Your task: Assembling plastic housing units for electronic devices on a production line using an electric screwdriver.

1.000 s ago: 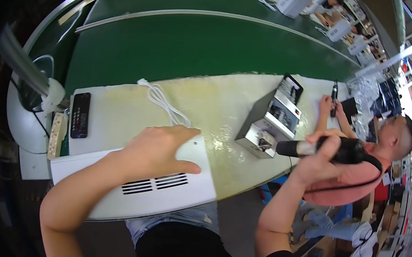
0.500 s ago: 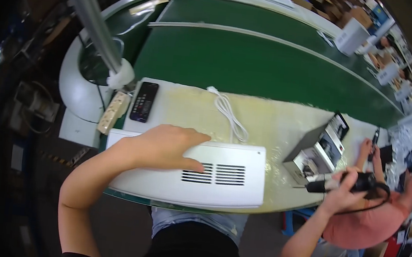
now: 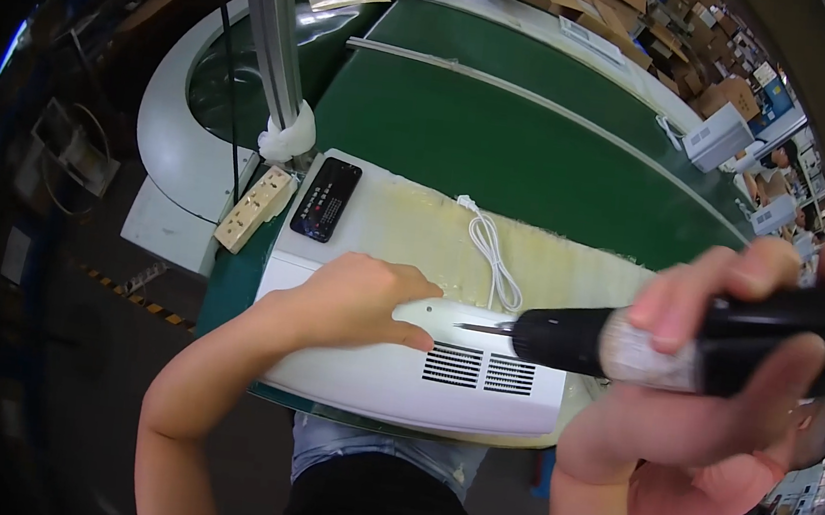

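A white appliance housing with two slotted vents lies along the near edge of the bench. My left hand rests on its top left of the vents, palm down, thumb and fingers apart. My right hand, close to the camera and partly blurred, is wrapped round a black electric screwdriver. Its thin bit points left over the housing, near a small dark hole; whether it touches cannot be told. A coiled white power cord with a plug lies behind the housing.
A black remote-like panel and a cream power strip lie at the left. A metal post rises beside them. The green conveyor belt runs behind the bench. A co-worker in a pink shirt is at the right.
My right hand has brought the screwdriver up and left, over the housing. My left hand stays on the housing, its thumb now clear of the vents. The view has shifted, and the grey box is hidden.
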Tool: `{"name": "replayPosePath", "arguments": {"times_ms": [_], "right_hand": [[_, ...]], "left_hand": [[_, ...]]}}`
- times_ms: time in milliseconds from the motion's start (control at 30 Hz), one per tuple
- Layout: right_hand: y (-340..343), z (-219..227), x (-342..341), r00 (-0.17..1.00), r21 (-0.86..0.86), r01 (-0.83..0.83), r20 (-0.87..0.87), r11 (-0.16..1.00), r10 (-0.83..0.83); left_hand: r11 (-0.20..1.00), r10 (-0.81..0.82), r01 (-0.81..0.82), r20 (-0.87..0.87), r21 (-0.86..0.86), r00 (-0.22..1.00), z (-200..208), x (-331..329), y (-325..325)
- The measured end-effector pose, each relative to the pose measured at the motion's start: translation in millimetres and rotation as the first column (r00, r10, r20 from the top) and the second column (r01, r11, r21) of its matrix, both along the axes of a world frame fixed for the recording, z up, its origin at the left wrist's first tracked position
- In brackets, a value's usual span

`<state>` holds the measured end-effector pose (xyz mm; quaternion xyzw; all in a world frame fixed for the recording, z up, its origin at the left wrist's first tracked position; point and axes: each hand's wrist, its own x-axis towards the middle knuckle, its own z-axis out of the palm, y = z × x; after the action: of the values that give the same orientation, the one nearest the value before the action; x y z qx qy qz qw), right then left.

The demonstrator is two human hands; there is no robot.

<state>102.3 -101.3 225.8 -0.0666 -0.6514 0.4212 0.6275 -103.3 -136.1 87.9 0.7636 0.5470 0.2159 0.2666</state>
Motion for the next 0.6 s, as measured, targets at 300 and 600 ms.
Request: {"name": "replayPosePath", "arguments": {"times_ms": [300,600], "right_hand": [[13,-32,-58,0.994,0.002,0.077,0.080,0.997,-0.077],[8,-42,-66,0.988,-0.062,0.099,0.127,0.993,-0.090]], "left_hand": [[0.999,-0.017,0.015,0.031,0.044,0.999,-10,-4,-2],[0.997,-0.077,0.077,-0.043,-0.004,0.996,-10,-5,2]]}}
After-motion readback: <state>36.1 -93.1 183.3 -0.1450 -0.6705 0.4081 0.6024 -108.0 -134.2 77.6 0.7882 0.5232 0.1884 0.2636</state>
